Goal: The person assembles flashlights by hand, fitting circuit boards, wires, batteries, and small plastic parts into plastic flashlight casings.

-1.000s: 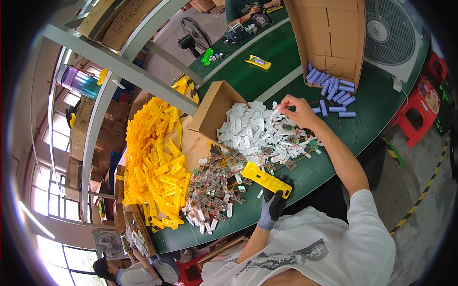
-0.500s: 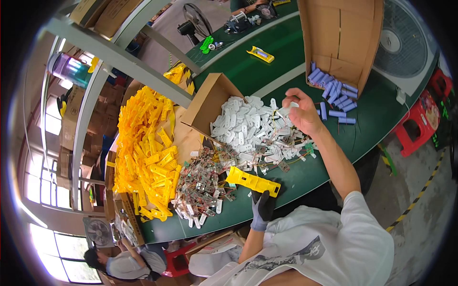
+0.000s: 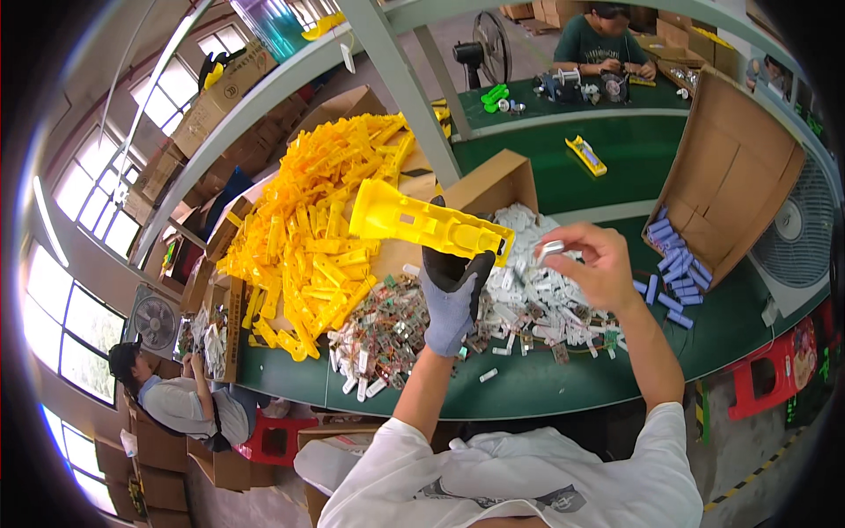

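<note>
My left hand (image 3: 451,304), in a grey glove with dark fingers, is closed around a long yellow plastic casing (image 3: 414,220) and holds it above the table, its hollow side showing. Just right of the casing's end, my bare right hand (image 3: 603,268) pinches a small white, shiny plastic piece (image 3: 552,249) between thumb and fingers. Beneath the hands lies a heap of white plastic pieces (image 3: 528,286). Beside it is a pile of small circuit boards with wires (image 3: 396,321). A large mound of yellow casings (image 3: 308,229) rises on the left.
An upright cardboard box (image 3: 735,167) spills purple cylindrical batteries (image 3: 678,264) on the right. A smaller carton (image 3: 497,180) stands behind the white heap. A grey metal post (image 3: 405,88) rises nearby. One yellow casing (image 3: 585,157) lies farther back. Co-workers sit beyond (image 3: 598,48) and left.
My left hand has lifted the yellow casing up and forward from near the table edge. My right hand has come nearer to it, and the white piece now shows in its fingers. The view has shifted.
</note>
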`<action>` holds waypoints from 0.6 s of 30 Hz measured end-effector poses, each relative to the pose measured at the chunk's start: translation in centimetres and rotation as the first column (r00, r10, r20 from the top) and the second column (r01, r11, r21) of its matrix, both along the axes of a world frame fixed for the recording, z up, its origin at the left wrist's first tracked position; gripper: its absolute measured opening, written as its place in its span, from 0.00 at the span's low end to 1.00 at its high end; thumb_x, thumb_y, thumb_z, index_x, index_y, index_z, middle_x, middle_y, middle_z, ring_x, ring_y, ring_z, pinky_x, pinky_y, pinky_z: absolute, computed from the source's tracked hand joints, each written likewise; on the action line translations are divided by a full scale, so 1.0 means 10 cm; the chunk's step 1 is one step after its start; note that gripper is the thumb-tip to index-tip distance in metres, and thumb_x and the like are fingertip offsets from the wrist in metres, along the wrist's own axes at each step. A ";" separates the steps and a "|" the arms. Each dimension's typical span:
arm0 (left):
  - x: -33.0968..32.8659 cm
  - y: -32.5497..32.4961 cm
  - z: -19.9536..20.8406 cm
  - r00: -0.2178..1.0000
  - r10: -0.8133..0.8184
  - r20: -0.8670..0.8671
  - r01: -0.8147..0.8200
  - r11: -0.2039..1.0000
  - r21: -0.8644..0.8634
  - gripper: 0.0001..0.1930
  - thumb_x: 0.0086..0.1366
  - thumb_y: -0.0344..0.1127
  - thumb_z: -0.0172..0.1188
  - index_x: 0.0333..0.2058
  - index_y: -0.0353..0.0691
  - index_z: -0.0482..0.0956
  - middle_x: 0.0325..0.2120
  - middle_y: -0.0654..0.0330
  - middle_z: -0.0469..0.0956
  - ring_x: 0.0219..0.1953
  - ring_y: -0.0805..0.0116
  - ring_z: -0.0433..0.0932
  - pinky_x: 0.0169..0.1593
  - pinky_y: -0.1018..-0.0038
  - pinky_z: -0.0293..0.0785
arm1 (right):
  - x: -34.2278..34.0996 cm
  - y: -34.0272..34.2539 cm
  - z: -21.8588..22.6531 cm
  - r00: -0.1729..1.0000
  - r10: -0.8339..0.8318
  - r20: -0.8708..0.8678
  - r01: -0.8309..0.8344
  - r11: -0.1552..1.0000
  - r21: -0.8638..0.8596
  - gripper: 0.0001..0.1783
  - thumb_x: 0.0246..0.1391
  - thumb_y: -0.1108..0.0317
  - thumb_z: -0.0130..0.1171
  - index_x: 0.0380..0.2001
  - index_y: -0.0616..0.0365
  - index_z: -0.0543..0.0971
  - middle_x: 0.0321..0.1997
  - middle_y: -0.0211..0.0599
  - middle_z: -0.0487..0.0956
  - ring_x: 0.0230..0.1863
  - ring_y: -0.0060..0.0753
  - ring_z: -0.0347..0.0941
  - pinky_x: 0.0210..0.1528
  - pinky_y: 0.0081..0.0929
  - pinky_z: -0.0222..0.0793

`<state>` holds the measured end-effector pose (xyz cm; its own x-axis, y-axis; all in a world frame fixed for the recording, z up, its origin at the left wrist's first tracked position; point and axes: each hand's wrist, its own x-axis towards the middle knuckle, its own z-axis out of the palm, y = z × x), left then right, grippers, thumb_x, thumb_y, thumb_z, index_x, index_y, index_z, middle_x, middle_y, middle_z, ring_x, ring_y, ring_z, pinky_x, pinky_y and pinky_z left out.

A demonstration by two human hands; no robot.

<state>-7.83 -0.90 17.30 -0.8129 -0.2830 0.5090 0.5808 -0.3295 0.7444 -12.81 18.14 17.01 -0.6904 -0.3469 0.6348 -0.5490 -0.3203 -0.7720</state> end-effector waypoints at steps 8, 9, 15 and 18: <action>-0.14 -0.06 -0.27 0.987 -0.072 -0.145 0.027 0.956 -0.293 0.33 0.58 0.20 0.57 0.63 0.40 0.59 0.54 0.56 0.70 0.55 0.63 0.69 0.58 0.70 0.67 | 0.25 -0.20 0.40 0.931 -0.340 0.132 0.291 0.911 0.292 0.25 0.46 0.78 0.66 0.45 0.59 0.65 0.25 0.38 0.82 0.26 0.22 0.79 0.31 0.17 0.73; -0.12 -0.01 -0.28 0.995 -0.097 -0.027 0.087 0.958 -0.273 0.28 0.59 0.20 0.56 0.59 0.38 0.63 0.51 0.56 0.72 0.52 0.65 0.71 0.55 0.72 0.68 | 0.22 -0.17 0.39 0.927 -0.347 0.141 0.297 0.911 0.287 0.25 0.46 0.78 0.66 0.45 0.59 0.65 0.25 0.38 0.82 0.26 0.22 0.79 0.31 0.17 0.73; -0.44 -0.25 -0.66 0.997 0.076 -0.010 -0.064 0.754 -0.653 0.19 0.63 0.21 0.51 0.54 0.36 0.68 0.48 0.56 0.74 0.49 0.69 0.73 0.53 0.77 0.68 | 0.11 -0.02 0.38 0.931 -0.359 0.072 0.315 0.885 0.343 0.25 0.47 0.75 0.66 0.46 0.56 0.65 0.25 0.42 0.82 0.27 0.31 0.82 0.29 0.20 0.75; -0.26 -0.04 -0.44 0.885 -0.404 0.230 0.384 0.914 0.128 0.18 0.67 0.32 0.54 0.55 0.36 0.68 0.49 0.54 0.73 0.52 0.62 0.73 0.57 0.66 0.69 | 0.06 0.00 0.30 0.923 -0.386 0.014 0.355 0.862 0.363 0.25 0.46 0.74 0.67 0.46 0.55 0.66 0.24 0.39 0.82 0.26 0.31 0.82 0.28 0.22 0.75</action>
<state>-10.42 -1.35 12.90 -0.9618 0.0576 0.2676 0.1921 -0.5541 0.8100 -12.24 18.13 20.06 -0.8565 -0.2418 0.4559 -0.5026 0.1900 -0.8434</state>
